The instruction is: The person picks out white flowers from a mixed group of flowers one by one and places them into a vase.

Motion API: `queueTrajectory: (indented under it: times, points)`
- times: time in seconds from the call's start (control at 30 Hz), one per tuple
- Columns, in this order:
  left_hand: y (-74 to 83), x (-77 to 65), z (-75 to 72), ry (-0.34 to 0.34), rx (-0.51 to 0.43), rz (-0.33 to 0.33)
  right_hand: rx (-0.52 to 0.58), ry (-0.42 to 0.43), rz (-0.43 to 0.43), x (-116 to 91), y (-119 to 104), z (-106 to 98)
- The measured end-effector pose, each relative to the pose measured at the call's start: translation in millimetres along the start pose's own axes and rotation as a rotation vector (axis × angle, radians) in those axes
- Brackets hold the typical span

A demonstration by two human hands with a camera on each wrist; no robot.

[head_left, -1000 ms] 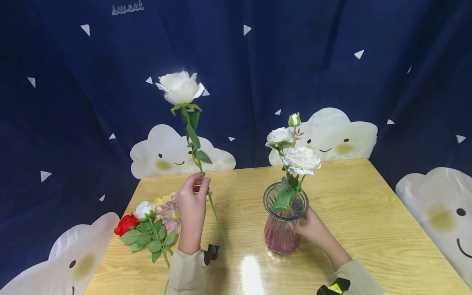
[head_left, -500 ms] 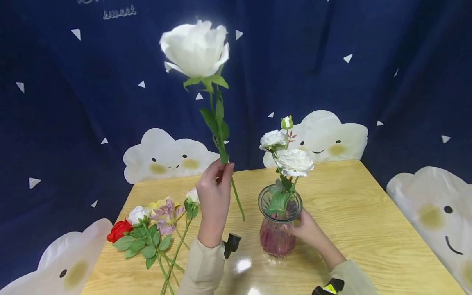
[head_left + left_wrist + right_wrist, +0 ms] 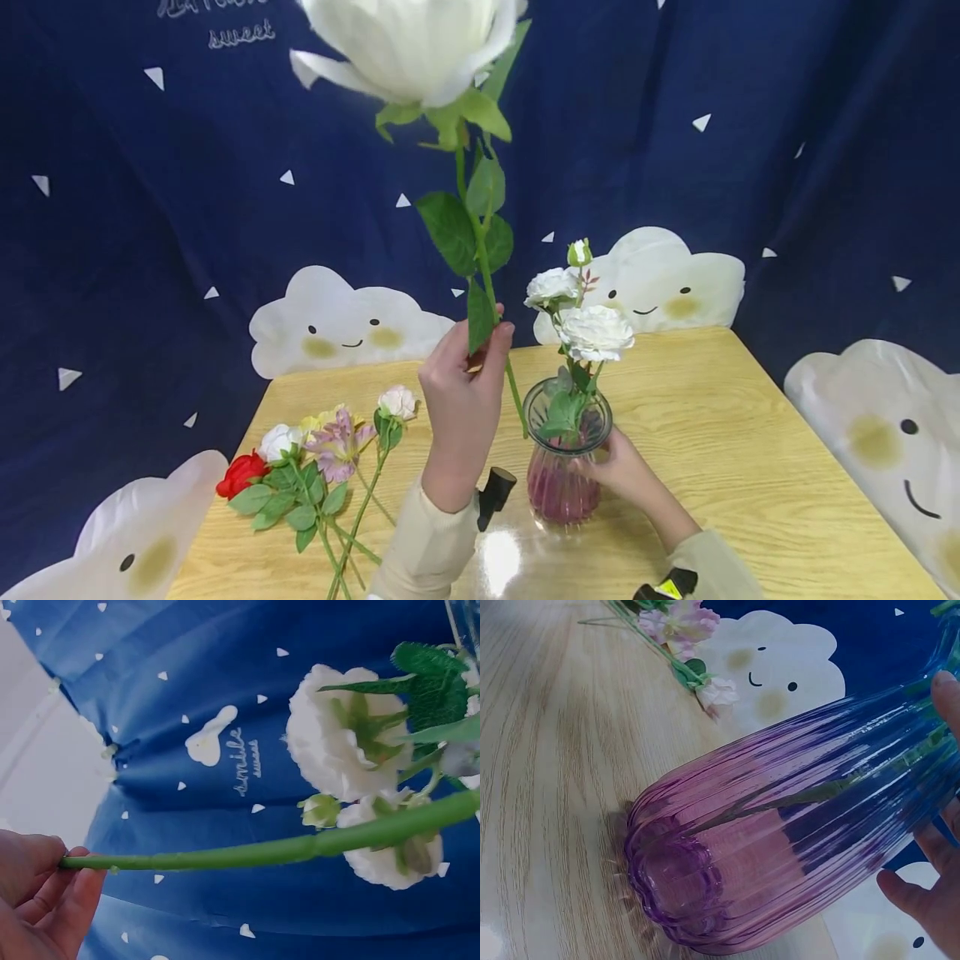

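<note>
Left hand (image 3: 462, 400) holds a white rose (image 3: 420, 50), top cropped

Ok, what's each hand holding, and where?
Left hand: the large white rose, pinched by its stem. Right hand: the pink-tinted ribbed glass vase, held below its rim.

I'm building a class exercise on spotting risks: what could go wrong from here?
The rose has a large head on a thin stem pinched by the left fingers, so it might twist or droop.
The stem's lower end appears outside the vase; on the way in, it could catch the rim.
The right fingers grip the vase, which looks like glass; a loosened hold or a bump might tip it, disturbing its white blooms.
</note>
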State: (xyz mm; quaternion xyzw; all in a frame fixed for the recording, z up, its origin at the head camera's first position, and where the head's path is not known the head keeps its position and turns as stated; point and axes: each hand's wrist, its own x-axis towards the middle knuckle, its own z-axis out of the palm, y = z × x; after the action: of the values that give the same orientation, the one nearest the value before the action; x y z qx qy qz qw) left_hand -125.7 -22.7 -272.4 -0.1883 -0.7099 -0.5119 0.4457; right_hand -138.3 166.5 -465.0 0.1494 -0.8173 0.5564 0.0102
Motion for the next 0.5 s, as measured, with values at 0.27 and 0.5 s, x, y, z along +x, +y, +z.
queueTrajectory:
  times: [0.27,0.5]
  points:
    - [4.4,-0.9,3.6,-0.031,-0.051,-0.036,-0.007,0.006,-0.004,0.1,-1.6,0.0]
    - [-15.1,-24.3,23.7,-0.262,0.003,-0.098,-0.012,0.007,0.003,-1.7,-2.4,0.5]
